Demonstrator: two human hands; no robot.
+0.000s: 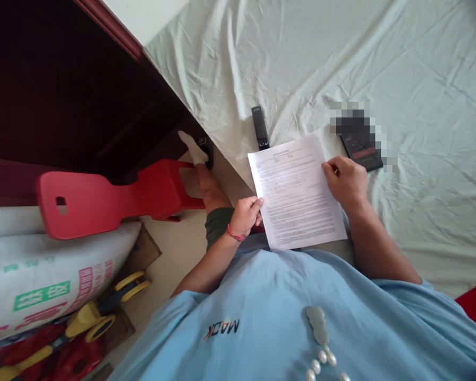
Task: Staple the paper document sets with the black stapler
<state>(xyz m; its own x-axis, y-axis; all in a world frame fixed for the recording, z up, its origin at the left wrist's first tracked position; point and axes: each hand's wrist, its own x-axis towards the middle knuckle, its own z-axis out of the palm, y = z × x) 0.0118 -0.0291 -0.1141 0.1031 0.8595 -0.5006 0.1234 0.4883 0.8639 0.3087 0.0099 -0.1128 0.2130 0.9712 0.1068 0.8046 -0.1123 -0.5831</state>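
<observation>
A printed sheet of paper (297, 196) is held up in front of my blue shirt, its lines of text too small to read. My left hand (246, 216), with a red cord on the wrist, pinches the sheet's left edge. At the upper right edge, my right hand (347, 180) grips the paper between thumb and curled fingers. Just beyond the sheet's top edge a slim black stapler-like object (259, 127) lies on the pale cloth. A dark flat box or phone (363, 143), partly blurred out, lies past my right hand.
Pale wrinkled cloth (424, 79) covers the surface ahead and to the right. On the left stands a red plastic chair (158, 190). Behind it lie a white printed sack (55, 270) and a yellow-and-blue wheeled toy (83, 323). A dark cabinet (63, 90) fills the upper left.
</observation>
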